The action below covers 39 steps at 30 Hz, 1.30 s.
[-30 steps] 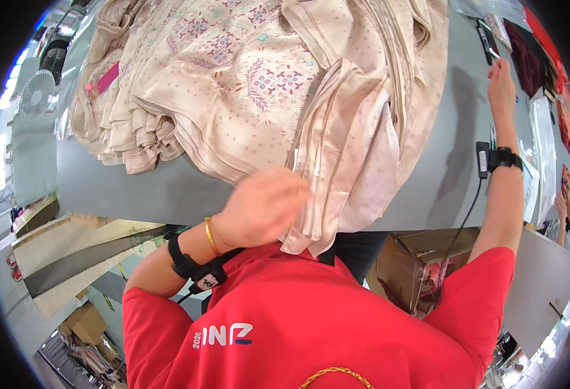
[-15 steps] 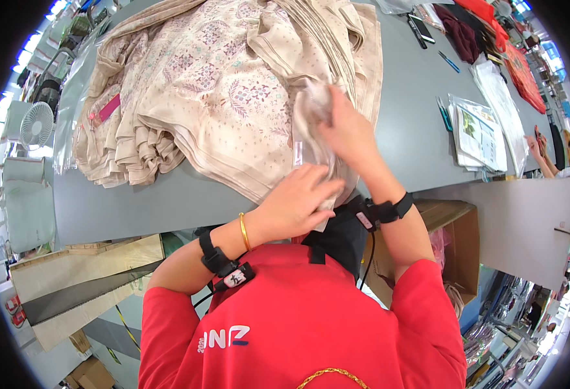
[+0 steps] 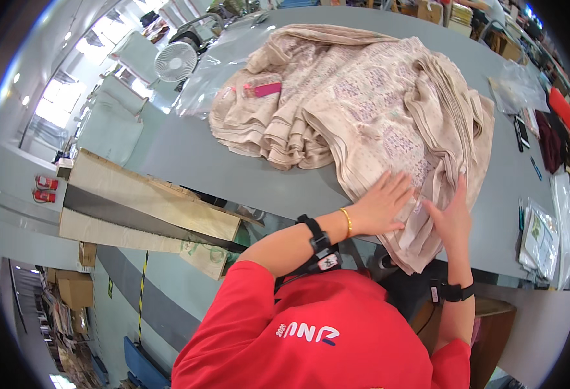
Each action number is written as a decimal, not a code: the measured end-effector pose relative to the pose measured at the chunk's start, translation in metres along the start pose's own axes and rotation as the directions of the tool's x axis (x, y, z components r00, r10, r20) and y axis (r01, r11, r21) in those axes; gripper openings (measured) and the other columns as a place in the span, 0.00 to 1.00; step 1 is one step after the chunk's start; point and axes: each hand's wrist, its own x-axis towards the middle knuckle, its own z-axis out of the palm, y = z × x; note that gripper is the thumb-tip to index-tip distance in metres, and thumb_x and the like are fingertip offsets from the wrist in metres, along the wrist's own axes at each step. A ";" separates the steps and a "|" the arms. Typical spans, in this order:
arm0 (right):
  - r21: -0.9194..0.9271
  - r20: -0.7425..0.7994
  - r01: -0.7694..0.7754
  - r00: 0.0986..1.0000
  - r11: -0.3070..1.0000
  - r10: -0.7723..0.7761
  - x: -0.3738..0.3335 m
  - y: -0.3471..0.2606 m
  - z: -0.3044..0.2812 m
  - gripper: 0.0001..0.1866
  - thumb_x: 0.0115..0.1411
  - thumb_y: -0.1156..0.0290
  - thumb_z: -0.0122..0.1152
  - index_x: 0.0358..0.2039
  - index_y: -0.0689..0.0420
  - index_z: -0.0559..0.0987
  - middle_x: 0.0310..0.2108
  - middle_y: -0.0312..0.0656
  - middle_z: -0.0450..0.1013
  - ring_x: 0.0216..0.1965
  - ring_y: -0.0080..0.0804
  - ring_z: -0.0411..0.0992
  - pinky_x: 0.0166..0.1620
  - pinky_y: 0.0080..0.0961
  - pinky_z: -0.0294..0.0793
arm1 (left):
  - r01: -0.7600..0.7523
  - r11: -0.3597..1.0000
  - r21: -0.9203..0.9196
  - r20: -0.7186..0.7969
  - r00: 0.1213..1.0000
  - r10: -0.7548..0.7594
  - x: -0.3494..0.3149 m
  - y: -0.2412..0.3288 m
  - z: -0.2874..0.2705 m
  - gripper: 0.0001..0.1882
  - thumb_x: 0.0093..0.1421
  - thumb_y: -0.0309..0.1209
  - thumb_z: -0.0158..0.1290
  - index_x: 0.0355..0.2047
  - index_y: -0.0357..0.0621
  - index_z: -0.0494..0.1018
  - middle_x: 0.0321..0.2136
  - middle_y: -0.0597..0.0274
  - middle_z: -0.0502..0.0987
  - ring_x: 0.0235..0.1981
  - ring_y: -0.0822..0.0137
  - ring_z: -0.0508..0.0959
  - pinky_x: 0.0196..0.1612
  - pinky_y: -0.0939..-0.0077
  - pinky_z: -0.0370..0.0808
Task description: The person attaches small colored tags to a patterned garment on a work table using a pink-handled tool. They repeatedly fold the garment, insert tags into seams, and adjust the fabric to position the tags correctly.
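Observation:
A pile of thin beige scarf-like cloths (image 3: 369, 97) with purple floral print lies on the grey table, its front corner hanging over the near edge. Flat on this corner rests my left hand (image 3: 382, 204), fingers spread. To its right, my right hand (image 3: 452, 217) lies against the folded layers, fingers stretched and thumb apart, holding nothing visible. Between the two hands shows a small white label (image 3: 418, 205) on the cloth. A dark pink tag (image 3: 267, 90) sits on the bunched left part of the pile.
Clear plastic bags (image 3: 197, 87) lie at the table's far left, near a white fan (image 3: 175, 61). On the right are a phone (image 3: 522, 131), a blue pen (image 3: 536, 168) and plastic-wrapped packets (image 3: 539, 243). A cardboard box (image 3: 492, 330) stands below the table edge.
My view has swung left, so the pile appears farther right. My right hand has come off the bunched cloth it was handling and opened; my left hand now lies flatter on the cloth.

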 end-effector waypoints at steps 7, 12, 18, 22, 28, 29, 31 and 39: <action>0.283 -0.014 -0.205 0.976 0.937 0.217 0.032 0.066 0.026 0.35 0.65 0.72 0.59 0.72 0.62 0.64 0.59 0.58 0.75 0.56 0.53 0.78 0.58 0.44 0.77 | 0.090 0.996 -0.001 0.073 0.993 -0.090 0.001 0.004 0.029 0.46 0.66 0.53 0.54 0.74 0.31 0.59 0.77 0.35 0.52 0.80 0.37 0.44 0.78 0.35 0.37; 0.694 0.322 -0.523 0.841 0.495 0.435 0.010 0.080 -0.002 0.25 0.64 0.74 0.60 0.62 0.65 0.75 0.51 0.47 0.80 0.48 0.34 0.80 0.50 0.34 0.81 | 0.031 0.990 -0.139 0.116 0.993 -0.015 -0.006 0.001 0.016 0.43 0.63 0.47 0.57 0.75 0.43 0.61 0.77 0.34 0.50 0.80 0.35 0.43 0.77 0.30 0.37; 0.598 0.398 -0.615 0.784 0.514 0.476 -0.022 0.042 -0.036 0.25 0.65 0.61 0.70 0.56 0.66 0.80 0.38 0.39 0.81 0.33 0.20 0.74 0.32 0.22 0.70 | -0.064 0.995 -0.081 0.137 0.988 0.074 -0.013 0.012 -0.001 0.43 0.58 0.39 0.63 0.74 0.48 0.63 0.76 0.38 0.54 0.79 0.37 0.47 0.77 0.30 0.39; 0.553 0.454 -0.630 0.777 0.546 0.436 -0.034 0.015 -0.050 0.22 0.65 0.57 0.73 0.50 0.60 0.82 0.28 0.28 0.74 0.19 0.12 0.62 0.19 0.17 0.54 | -0.145 0.958 -0.247 0.073 0.983 0.167 -0.010 0.021 0.004 0.37 0.59 0.36 0.62 0.70 0.46 0.68 0.74 0.43 0.58 0.75 0.42 0.60 0.76 0.39 0.53; 0.668 0.393 -0.511 0.859 0.541 0.327 -0.060 -0.003 -0.043 0.29 0.64 0.61 0.75 0.59 0.63 0.76 0.28 0.28 0.74 0.20 0.11 0.62 0.19 0.17 0.55 | 0.221 0.392 -0.893 0.159 0.970 -0.185 -0.002 0.039 0.002 0.24 0.69 0.31 0.58 0.64 0.44 0.69 0.63 0.55 0.69 0.61 0.62 0.73 0.61 0.64 0.72; 0.677 0.379 -0.501 0.865 0.539 0.329 -0.064 -0.006 -0.039 0.30 0.64 0.62 0.75 0.60 0.63 0.74 0.28 0.28 0.74 0.20 0.11 0.62 0.20 0.17 0.55 | 0.309 0.233 -0.922 0.244 0.932 -0.268 0.000 0.041 0.000 0.24 0.71 0.31 0.57 0.64 0.44 0.68 0.62 0.56 0.70 0.61 0.64 0.73 0.60 0.66 0.73; 0.706 0.407 -0.471 0.881 0.530 0.241 -0.071 -0.015 -0.030 0.36 0.67 0.70 0.69 0.71 0.67 0.65 0.44 0.39 0.77 0.42 0.23 0.77 0.45 0.25 0.78 | 0.484 -0.121 -0.867 0.492 0.794 -0.357 0.006 0.043 -0.003 0.24 0.74 0.32 0.56 0.66 0.43 0.65 0.60 0.59 0.71 0.61 0.67 0.73 0.58 0.70 0.73; 0.822 0.479 -0.405 0.872 0.401 -0.100 -0.069 -0.025 -0.010 0.21 0.68 0.75 0.62 0.60 0.65 0.78 0.54 0.43 0.79 0.47 0.24 0.78 0.48 0.25 0.79 | 0.473 -0.235 -0.849 0.528 0.768 -0.362 0.022 0.014 0.008 0.18 0.69 0.23 0.58 0.59 0.35 0.73 0.50 0.57 0.83 0.50 0.69 0.83 0.52 0.70 0.81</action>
